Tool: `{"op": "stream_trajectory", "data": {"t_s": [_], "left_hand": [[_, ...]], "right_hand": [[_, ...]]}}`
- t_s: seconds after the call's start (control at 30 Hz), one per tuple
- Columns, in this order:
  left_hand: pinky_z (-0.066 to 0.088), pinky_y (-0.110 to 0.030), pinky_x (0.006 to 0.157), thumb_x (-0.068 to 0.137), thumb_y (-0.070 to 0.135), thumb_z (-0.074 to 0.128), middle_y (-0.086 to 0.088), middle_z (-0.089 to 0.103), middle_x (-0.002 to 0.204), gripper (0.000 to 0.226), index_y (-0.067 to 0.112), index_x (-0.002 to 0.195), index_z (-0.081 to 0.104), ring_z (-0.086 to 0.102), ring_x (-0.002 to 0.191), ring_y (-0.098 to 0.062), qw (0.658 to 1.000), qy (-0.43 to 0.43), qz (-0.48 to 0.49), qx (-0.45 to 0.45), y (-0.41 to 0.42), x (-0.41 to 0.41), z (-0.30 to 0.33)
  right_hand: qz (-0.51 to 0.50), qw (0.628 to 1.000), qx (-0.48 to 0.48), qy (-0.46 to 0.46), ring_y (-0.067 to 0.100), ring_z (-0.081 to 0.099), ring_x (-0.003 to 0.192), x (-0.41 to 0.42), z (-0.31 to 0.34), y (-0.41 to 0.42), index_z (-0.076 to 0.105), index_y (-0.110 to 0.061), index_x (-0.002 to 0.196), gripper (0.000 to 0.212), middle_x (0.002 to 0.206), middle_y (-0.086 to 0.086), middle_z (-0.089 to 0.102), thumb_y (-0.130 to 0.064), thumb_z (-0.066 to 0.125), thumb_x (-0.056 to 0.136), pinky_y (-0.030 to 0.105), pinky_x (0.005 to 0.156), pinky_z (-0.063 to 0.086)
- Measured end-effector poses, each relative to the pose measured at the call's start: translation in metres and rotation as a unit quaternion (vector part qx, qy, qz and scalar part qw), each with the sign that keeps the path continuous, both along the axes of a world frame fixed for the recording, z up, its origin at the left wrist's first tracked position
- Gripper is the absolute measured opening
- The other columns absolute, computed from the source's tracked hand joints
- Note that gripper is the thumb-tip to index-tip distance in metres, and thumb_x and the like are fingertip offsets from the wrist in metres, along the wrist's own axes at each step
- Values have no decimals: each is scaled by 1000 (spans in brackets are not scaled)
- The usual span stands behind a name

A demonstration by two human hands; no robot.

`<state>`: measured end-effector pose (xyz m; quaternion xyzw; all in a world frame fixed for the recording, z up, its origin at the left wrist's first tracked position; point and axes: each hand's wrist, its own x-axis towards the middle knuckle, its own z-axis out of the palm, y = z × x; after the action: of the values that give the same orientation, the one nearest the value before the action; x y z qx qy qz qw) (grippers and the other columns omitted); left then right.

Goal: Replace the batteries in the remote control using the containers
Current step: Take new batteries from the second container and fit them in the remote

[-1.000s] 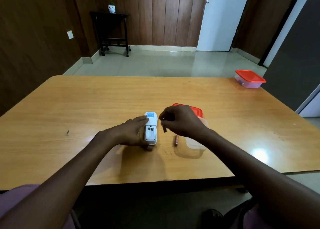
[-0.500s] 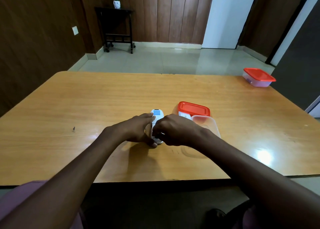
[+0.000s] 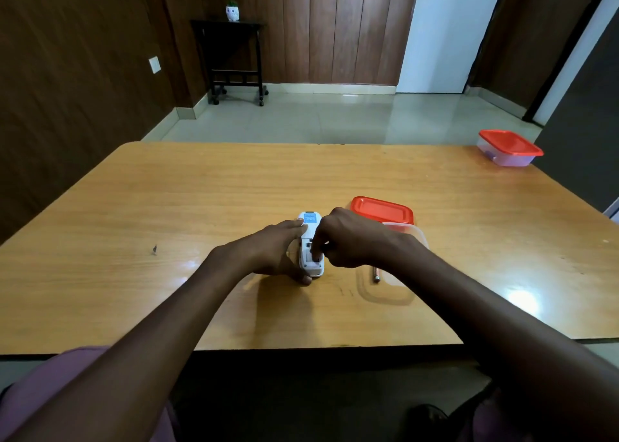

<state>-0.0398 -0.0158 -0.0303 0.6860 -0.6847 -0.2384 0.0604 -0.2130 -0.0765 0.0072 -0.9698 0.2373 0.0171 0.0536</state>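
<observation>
One white remote control [image 3: 311, 244] lies back-up on the wooden table [image 3: 167, 207], its battery bay uncovered. The left hand [image 3: 273, 252] grips its side; the right hand [image 3: 351, 240] pinches fingertips into the bay, whether on a battery cannot be told. One battery [image 3: 376, 274] lies inside the open clear container [image 3: 407, 232], beside its red lid [image 3: 382, 209]. A second, lidded container [image 3: 509, 148] sits at the far right corner. Tiled floor and wood-panelled walls lie beyond.
</observation>
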Motion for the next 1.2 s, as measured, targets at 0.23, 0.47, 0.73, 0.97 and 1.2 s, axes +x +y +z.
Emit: {"op": "stream_trajectory", "data": {"t_s": [0.23,0.47,0.73,0.97,1.2], "left_hand": [[22,-39,123,69,51,86,10,9,169,114,26,160,22,14,154,-13,1000,-3,-3,2,0,1,-1],[21,-36,123,69,54,85,11,7,169,118,23,161,19,14,154,-12,1000,-10,10,9,-3,2,-5],[23,-34,122,68,56,85,15,6,168,120,24,161,17,16,153,-11,1000,-14,17,19,-6,4,-7],[22,-35,123,70,54,84,14,5,169,118,22,161,16,14,153,-11,1000,-15,15,17,-6,4,-7],[22,-36,123,69,57,84,13,4,169,120,22,161,16,13,154,-13,1000,-20,12,19,-7,5,-9]], "right_hand": [[11,1000,-3,-10,24,70,89,-3,-3,2,78,-21,108,40,101,4,76,3,57,83,26,66,44],[-20,996,70,-43,18,68,102,-17,-1,-4,77,-21,115,51,115,0,76,5,52,79,25,87,51],[-62,989,-70,111,15,46,114,-48,13,-18,71,-32,114,50,102,-10,70,-44,81,66,30,73,44],[-98,962,-103,235,21,44,113,-45,4,-13,71,-29,108,53,102,-4,65,-57,83,64,36,74,37],[-89,970,-102,200,23,49,110,-39,2,-10,72,-25,99,35,98,-2,66,-42,81,70,35,77,45]]}}
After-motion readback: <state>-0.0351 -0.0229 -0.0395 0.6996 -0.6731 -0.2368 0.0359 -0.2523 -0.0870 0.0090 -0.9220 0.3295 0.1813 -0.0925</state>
